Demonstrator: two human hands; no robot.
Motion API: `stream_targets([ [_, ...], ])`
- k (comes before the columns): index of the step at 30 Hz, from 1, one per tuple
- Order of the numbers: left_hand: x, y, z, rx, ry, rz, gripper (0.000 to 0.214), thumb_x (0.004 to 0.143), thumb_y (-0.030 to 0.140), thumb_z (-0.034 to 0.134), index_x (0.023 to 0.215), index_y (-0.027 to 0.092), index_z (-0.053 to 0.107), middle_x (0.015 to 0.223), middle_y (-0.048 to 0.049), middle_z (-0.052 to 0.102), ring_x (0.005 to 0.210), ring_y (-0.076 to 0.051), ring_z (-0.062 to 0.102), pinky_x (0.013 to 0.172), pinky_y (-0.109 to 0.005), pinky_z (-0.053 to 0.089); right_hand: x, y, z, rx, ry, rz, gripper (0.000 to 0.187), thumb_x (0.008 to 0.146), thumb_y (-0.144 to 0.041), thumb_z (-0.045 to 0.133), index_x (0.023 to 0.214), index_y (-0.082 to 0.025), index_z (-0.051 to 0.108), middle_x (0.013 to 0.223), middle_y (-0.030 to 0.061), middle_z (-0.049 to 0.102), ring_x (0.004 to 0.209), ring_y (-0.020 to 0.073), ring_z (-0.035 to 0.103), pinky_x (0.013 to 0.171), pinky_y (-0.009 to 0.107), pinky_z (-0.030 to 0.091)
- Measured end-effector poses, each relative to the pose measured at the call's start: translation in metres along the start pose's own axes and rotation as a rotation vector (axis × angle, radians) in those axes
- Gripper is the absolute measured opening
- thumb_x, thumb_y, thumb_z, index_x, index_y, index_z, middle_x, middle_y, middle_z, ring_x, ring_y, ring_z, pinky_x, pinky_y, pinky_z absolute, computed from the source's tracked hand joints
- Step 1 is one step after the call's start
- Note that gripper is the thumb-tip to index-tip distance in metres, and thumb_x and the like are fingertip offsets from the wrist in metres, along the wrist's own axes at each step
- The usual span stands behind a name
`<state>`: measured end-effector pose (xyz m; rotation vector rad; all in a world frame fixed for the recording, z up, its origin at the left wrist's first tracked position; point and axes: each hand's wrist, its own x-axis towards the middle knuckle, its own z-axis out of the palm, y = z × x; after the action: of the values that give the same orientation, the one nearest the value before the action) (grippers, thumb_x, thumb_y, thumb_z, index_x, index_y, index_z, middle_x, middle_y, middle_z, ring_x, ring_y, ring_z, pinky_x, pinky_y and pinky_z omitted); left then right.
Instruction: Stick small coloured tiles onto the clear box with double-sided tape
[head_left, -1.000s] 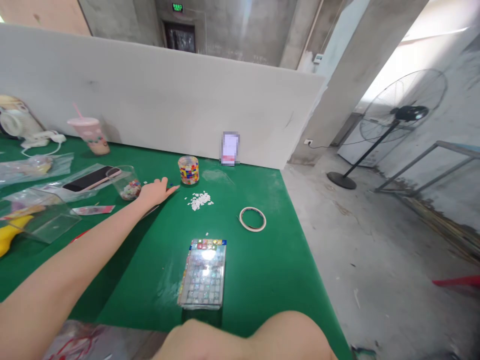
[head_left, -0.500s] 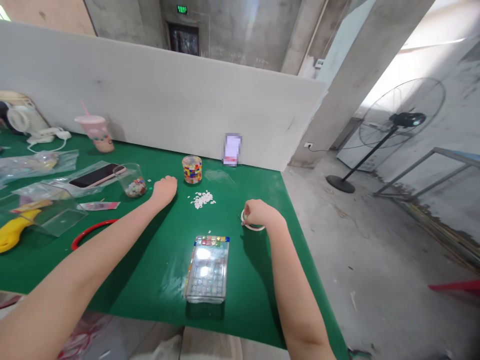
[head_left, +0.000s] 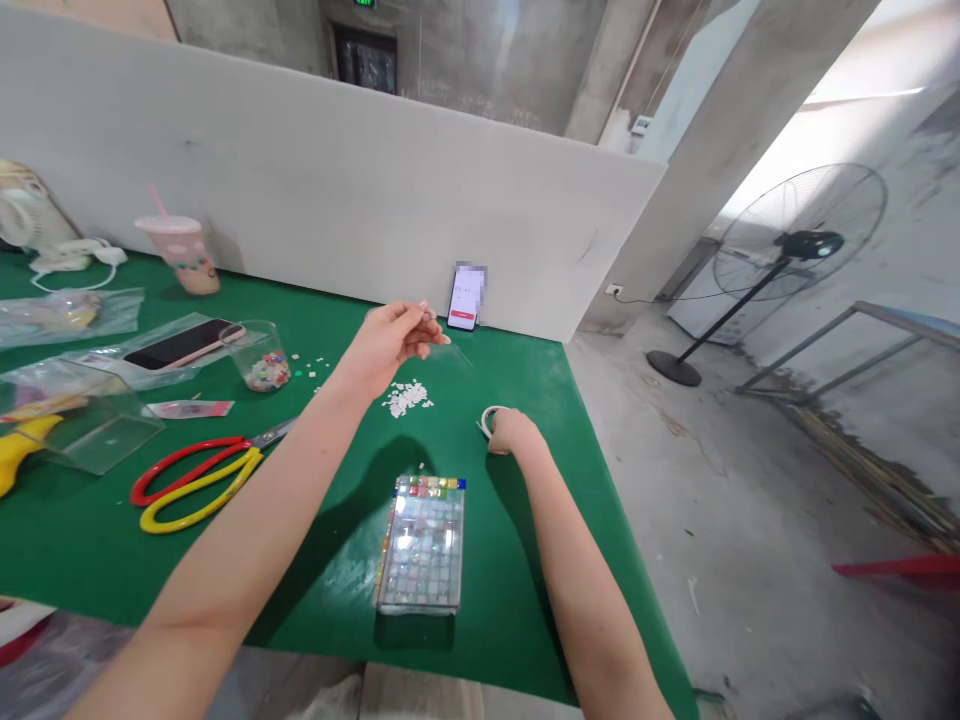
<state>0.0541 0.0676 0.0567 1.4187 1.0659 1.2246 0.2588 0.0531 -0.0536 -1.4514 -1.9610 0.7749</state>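
My left hand [head_left: 397,345] is raised over the far middle of the table, its thumb and fingers pinched together; what they hold, if anything, is too small to tell. Below it lies a scatter of small white tile pieces [head_left: 407,398]. At the right, my right hand [head_left: 516,432] is closed on a thin white ring [head_left: 489,415], largely covered by the fingers. Between my forearms sits a clear rectangular box [head_left: 421,550] with pale shiny mosaic squares and coloured ones along its top and left edges.
Scissors [head_left: 199,480] with red and yellow handles lie beside my left forearm. Behind are a clear cup of mixed tiles [head_left: 268,370], a dark phone [head_left: 185,345], a clear bin [head_left: 112,430] and a pink drink cup [head_left: 184,255]. A lit phone [head_left: 463,300] leans against the partition.
My left hand has risen and moved right from the table beside the tile cup, now hiding the mosaic-covered jar. The scissors have come into fuller view. My right hand stays at the ring.
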Motion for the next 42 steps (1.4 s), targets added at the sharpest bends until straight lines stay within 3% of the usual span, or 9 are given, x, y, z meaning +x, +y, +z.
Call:
stream_targets([
  [5,-0.015,0.011,0.014,0.015,-0.141,0.062,0.016,0.089,0.017,0.052,0.094,0.015,0.067,0.063,0.0020,0.052,0.052,-0.008,0.048,0.051,-0.022,0.039,-0.002,-0.020,-0.034,0.059,-0.216,0.177,0.021,0.093,-0.031,0.060,0.103,-0.013,0.064,0.093,0.0044,0.069,0.075,0.0143,0.067,0.069,0.032,0.057],
  [8,-0.019,0.008,0.014,0.133,-0.231,0.082,0.031,0.085,0.014,0.055,0.114,0.017,0.066,0.064,0.0029,0.054,0.054,-0.010,0.048,0.052,-0.022,0.039,-0.010,-0.042,-0.050,0.188,-0.130,0.096,0.020,0.092,-0.031,0.059,0.102,-0.014,0.065,0.077,0.0043,0.072,0.071,0.0145,0.068,0.071,0.029,0.055],
  [12,-0.015,0.000,0.013,0.286,-0.320,0.034,0.062,0.083,0.015,0.050,0.144,0.018,0.042,0.068,0.0036,0.054,0.055,-0.011,0.045,0.049,-0.021,0.037,-0.019,-0.069,-0.055,0.324,0.009,-0.033,0.027,0.088,-0.036,0.060,0.106,-0.017,0.067,0.073,0.0009,0.070,0.069,0.0141,0.067,0.071,0.028,0.053],
  [19,-0.017,0.009,0.011,0.226,-0.453,0.074,0.055,0.079,0.017,0.051,0.133,0.024,0.057,0.062,0.0037,0.051,0.049,-0.010,0.043,0.045,-0.020,0.036,-0.024,-0.083,-0.053,0.390,0.126,-0.105,0.028,0.089,-0.040,0.059,0.105,-0.018,0.067,0.072,0.0010,0.069,0.059,0.0122,0.062,0.062,0.027,0.050],
  [24,-0.043,0.036,0.002,0.265,-0.500,0.211,0.031,0.081,0.016,0.052,0.096,0.026,0.077,0.065,0.0013,0.061,0.049,-0.009,0.048,0.046,-0.019,0.041,-0.032,-0.092,-0.058,0.360,0.212,-0.120,0.026,0.092,-0.037,0.055,0.105,-0.017,0.065,0.066,-0.0011,0.064,0.054,0.0107,0.054,0.056,0.025,0.045],
  [28,-0.058,0.050,-0.009,0.077,-0.290,0.307,0.025,0.086,0.021,0.059,0.107,0.025,0.072,0.066,0.0024,0.066,0.046,-0.009,0.055,0.045,-0.019,0.047,-0.049,-0.108,-0.062,0.266,0.301,-0.185,0.020,0.094,-0.032,0.052,0.099,-0.020,0.067,0.057,-0.0048,0.052,0.051,0.0095,0.048,0.051,0.024,0.040],
  [31,-0.057,0.052,-0.014,0.016,-0.055,0.323,0.009,0.084,0.020,0.066,0.089,0.019,0.074,0.061,0.0019,0.066,0.050,-0.008,0.059,0.044,-0.016,0.048,-0.065,-0.123,-0.064,0.254,0.336,-0.229,0.020,0.096,-0.033,0.052,0.093,-0.021,0.068,0.053,-0.0059,0.046,0.048,0.0085,0.045,0.047,0.022,0.037],
  [33,-0.054,0.052,-0.015,0.003,-0.006,0.292,0.006,0.082,0.019,0.069,0.082,0.018,0.075,0.061,0.0016,0.068,0.053,-0.008,0.061,0.046,-0.014,0.050,-0.075,-0.130,-0.064,0.265,0.333,-0.260,0.019,0.096,-0.032,0.052,0.094,-0.021,0.068,0.053,-0.0064,0.047,0.047,0.0075,0.044,0.046,0.021,0.036],
  [42,-0.056,0.053,-0.011,-0.151,-0.269,0.109,0.006,0.083,0.018,0.072,0.082,0.021,0.077,0.067,0.0039,0.074,0.060,-0.007,0.069,0.051,-0.009,0.054,-0.087,-0.135,-0.067,0.273,0.301,-0.313,0.019,0.097,-0.024,0.051,0.102,-0.028,0.070,0.055,-0.0077,0.050,0.048,0.0052,0.048,0.046,0.018,0.038],
])
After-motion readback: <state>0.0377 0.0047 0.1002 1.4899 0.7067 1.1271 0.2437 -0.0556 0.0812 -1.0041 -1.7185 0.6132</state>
